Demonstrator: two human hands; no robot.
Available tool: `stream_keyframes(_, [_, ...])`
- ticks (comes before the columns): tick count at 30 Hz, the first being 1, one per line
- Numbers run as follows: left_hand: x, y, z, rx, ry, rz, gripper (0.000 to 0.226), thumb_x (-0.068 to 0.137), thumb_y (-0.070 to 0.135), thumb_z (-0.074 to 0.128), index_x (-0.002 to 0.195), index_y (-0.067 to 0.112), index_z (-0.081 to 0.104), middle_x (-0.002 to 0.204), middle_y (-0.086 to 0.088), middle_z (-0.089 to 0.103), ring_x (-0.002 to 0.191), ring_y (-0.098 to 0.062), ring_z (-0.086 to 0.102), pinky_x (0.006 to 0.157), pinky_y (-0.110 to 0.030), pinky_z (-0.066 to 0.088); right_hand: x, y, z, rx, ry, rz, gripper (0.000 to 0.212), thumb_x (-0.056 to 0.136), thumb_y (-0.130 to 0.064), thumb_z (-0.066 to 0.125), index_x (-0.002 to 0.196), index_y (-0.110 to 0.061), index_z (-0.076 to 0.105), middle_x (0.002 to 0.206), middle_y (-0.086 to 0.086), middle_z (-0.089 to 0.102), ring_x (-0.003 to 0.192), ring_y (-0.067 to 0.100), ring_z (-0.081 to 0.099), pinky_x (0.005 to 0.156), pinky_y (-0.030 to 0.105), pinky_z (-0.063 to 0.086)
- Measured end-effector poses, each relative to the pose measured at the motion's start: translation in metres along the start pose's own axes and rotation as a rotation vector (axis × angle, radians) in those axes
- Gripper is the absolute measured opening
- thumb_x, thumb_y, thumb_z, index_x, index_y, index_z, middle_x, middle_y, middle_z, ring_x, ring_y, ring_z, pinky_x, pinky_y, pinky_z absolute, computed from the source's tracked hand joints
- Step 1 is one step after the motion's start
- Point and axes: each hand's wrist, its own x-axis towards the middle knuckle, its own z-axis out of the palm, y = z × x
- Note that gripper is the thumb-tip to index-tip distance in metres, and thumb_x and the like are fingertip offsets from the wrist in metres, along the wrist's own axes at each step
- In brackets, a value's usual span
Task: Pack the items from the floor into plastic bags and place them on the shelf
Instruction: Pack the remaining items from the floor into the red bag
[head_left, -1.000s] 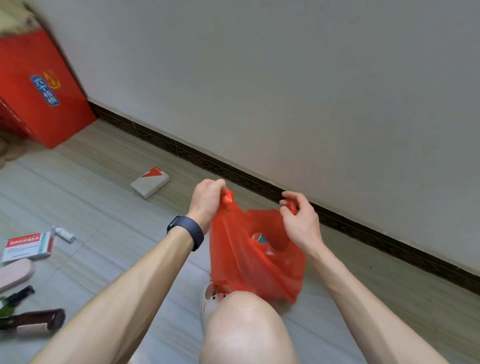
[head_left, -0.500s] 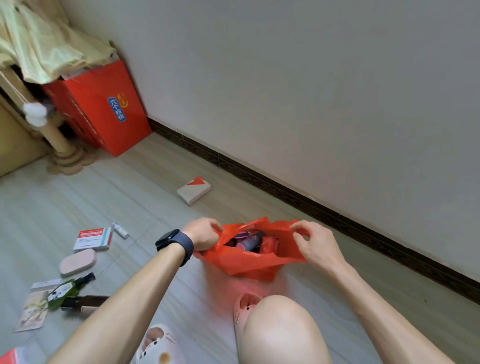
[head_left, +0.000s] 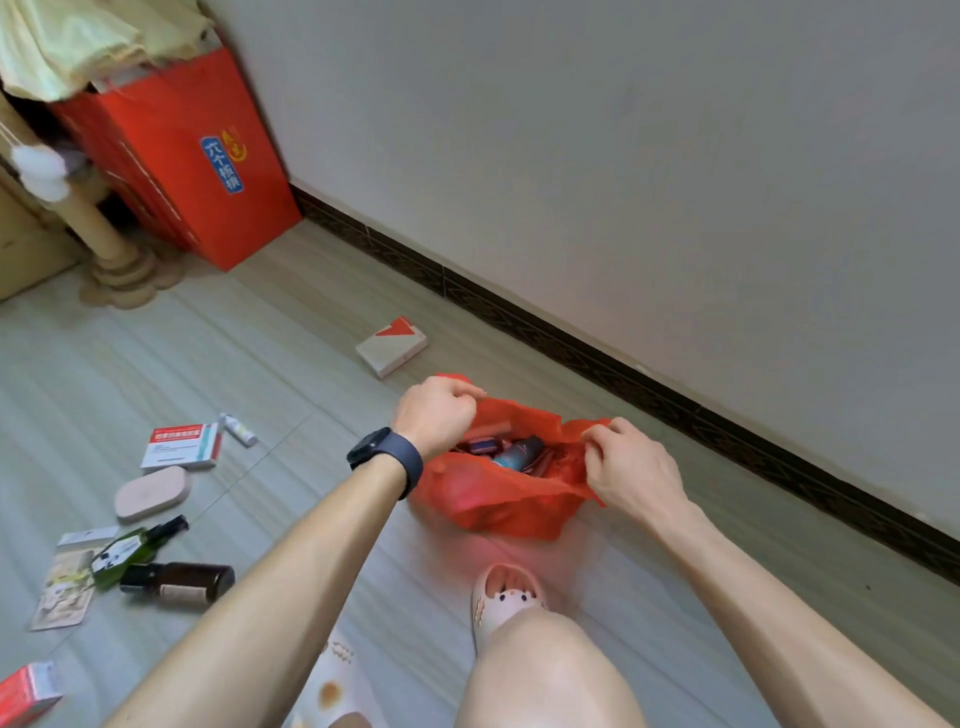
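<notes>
A red plastic bag (head_left: 498, 499) rests on the floor by the wall, its mouth spread wide. Inside it lie a dark can (head_left: 519, 453) and small packets. My left hand (head_left: 436, 413) pinches the bag's left handle. My right hand (head_left: 628, 467) pinches the right handle. Loose items lie on the floor to the left: a white and red box (head_left: 392, 345), a medicine box (head_left: 182, 447), a small white tube (head_left: 238, 429), a pink case (head_left: 151, 491), a green bottle (head_left: 137, 548) and a brown bottle (head_left: 179, 579).
A large red carton (head_left: 182, 161) stands in the corner beside a beige post (head_left: 111, 249). A leaflet (head_left: 65, 592) and a red box (head_left: 26, 693) lie at the lower left. My knee (head_left: 540, 670) and pink slipper (head_left: 506, 597) are just in front of the bag.
The bag has come down from the air onto the floor and its mouth is now spread wide. My view has swung left, which brings more floor items into sight.
</notes>
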Motion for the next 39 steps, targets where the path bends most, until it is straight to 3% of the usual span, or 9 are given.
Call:
stream_keyframes(4, [0.014, -0.028, 0.026, 0.829, 0.010, 0.059, 0.048, 0.095, 0.033, 0.051, 0.141, 0.018, 0.045, 0.147, -0.008, 0.042, 0.106, -0.027, 0.066, 0.079, -0.033, 0.049, 0.023, 0.006, 0.008, -0.369, -0.186, 0.005, 0.047, 0.091, -0.049, 0.055, 0.129, -0.022, 0.054, 0.126, 0.006, 0.052, 0.100, 0.035, 0.066, 0.078, 0.042, 0.055])
stream_keyframes(8, [0.038, -0.085, 0.057, 0.971, -0.051, -0.039, 0.101, 0.090, 0.026, 0.061, 0.153, 0.026, -0.018, 0.163, -0.010, 0.007, 0.092, -0.021, 0.069, 0.058, -0.029, 0.044, 0.046, 0.026, 0.032, -0.504, -0.366, 0.087, 0.122, 0.067, -0.065, 0.077, 0.156, -0.025, 0.003, 0.158, 0.022, 0.012, 0.109, 0.030, 0.065, 0.082, 0.036, 0.052])
stream_keyframes(10, [0.045, -0.101, 0.064, 1.023, -0.111, -0.063, 0.102, 0.092, 0.021, 0.056, 0.147, 0.036, -0.029, 0.163, -0.004, 0.003, 0.100, -0.024, 0.063, 0.056, -0.030, 0.043, 0.054, 0.033, 0.044, -0.529, -0.393, 0.074, 0.132, 0.062, -0.072, 0.076, 0.156, -0.027, -0.005, 0.161, 0.023, -0.005, 0.108, 0.029, 0.066, 0.083, 0.034, 0.052])
stream_keyframes(13, [0.052, -0.115, 0.064, 1.090, -0.184, -0.084, 0.101, 0.095, 0.026, 0.052, 0.143, 0.038, -0.035, 0.163, -0.002, 0.001, 0.125, -0.032, 0.044, 0.084, -0.048, 0.048, 0.062, 0.040, 0.063, -0.500, -0.425, 0.134, 0.125, 0.062, -0.079, 0.070, 0.155, -0.028, 0.003, 0.161, 0.026, -0.004, 0.109, 0.030, 0.066, 0.082, 0.035, 0.052])
stream_keyframes(20, [0.070, -0.134, 0.076, 1.099, -0.211, -0.067, 0.101, 0.094, 0.038, 0.050, 0.142, 0.033, -0.039, 0.164, -0.005, -0.004, 0.149, -0.038, -0.003, 0.109, -0.068, 0.014, 0.080, 0.041, 0.096, -0.394, -0.424, 0.218, 0.129, 0.059, -0.080, 0.071, 0.155, -0.031, 0.001, 0.162, 0.021, 0.003, 0.111, 0.032, 0.065, 0.080, 0.034, 0.053])
stream_keyframes(25, [0.071, -0.135, 0.070, 0.794, -0.308, 0.031, 0.127, 0.068, 0.068, 0.072, 0.148, 0.043, -0.024, 0.158, -0.015, 0.019, 0.149, -0.031, 0.007, 0.115, -0.058, 0.014, 0.080, 0.042, 0.090, -0.304, -0.369, 0.161, 0.103, 0.070, -0.074, 0.066, 0.152, -0.040, 0.014, 0.164, 0.012, -0.009, 0.119, 0.036, 0.058, 0.085, 0.040, 0.053])
stream_keyframes(29, [0.054, -0.121, 0.043, 0.660, -0.207, 0.099, 0.085, 0.083, 0.067, 0.053, 0.152, 0.048, 0.007, 0.150, -0.006, 0.039, 0.144, -0.031, 0.022, 0.114, -0.049, 0.022, 0.053, 0.030, 0.068, -0.301, -0.175, 0.032, 0.071, 0.081, -0.070, 0.056, 0.145, -0.050, 0.033, 0.163, 0.016, 0.005, 0.135, 0.044, 0.036, 0.102, 0.052, 0.046])
stream_keyframes(32, [0.030, -0.111, 0.012, 0.537, -0.104, 0.111, 0.067, 0.090, 0.056, 0.049, 0.149, 0.049, 0.020, 0.139, 0.000, 0.050, 0.128, -0.028, 0.044, 0.100, -0.040, 0.040, 0.035, 0.009, 0.051, -0.257, 0.003, -0.103, 0.064, 0.078, -0.060, 0.067, 0.137, -0.038, 0.055, 0.156, 0.023, 0.028, 0.130, 0.051, 0.039, 0.099, 0.057, 0.046])
stream_keyframes(39, [-0.054, -0.107, -0.069, 0.642, -0.099, 0.010, 0.062, 0.092, 0.050, 0.049, 0.150, 0.043, 0.027, 0.149, -0.002, 0.040, 0.135, -0.025, 0.039, 0.102, -0.040, 0.039, 0.003, -0.089, 0.010, -0.035, 0.008, -0.488, 0.054, 0.092, -0.053, 0.051, 0.142, -0.033, 0.050, 0.157, 0.003, 0.037, 0.149, 0.023, 0.024, 0.118, 0.036, 0.025])
